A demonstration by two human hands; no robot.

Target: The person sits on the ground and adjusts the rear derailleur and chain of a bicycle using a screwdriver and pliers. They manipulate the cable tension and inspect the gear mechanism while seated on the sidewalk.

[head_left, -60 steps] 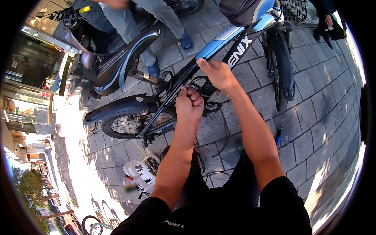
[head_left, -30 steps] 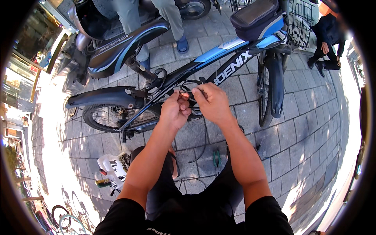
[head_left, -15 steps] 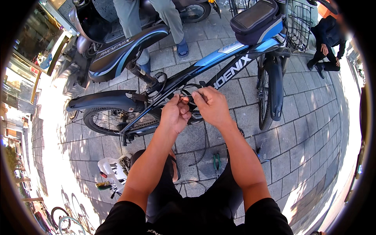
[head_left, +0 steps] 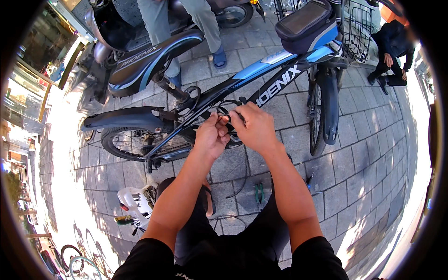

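A black and blue bicycle stands crosswise before me, its saddle to the left. Close to the lower frame, both my hands work on a thin bicycle cable whose black length loops just above the fingers. My left hand is closed, thumb and fingertips pinching the cable. My right hand is closed too, its thumb pressed on the cable from the other side. The cable's tip and the exact grip are hidden by the fingers. Behind the hands the crank area is partly covered.
Green-handled pliers lie on the paving between my feet, near a loose black cable. A white tool tray sits to the left. A person in grey trousers stands beyond the saddle; another person sits far right.
My hands stay together at almost the same place, the fingers shifting slightly. The black cable loop above them now shows more clearly. The view has moved a little.
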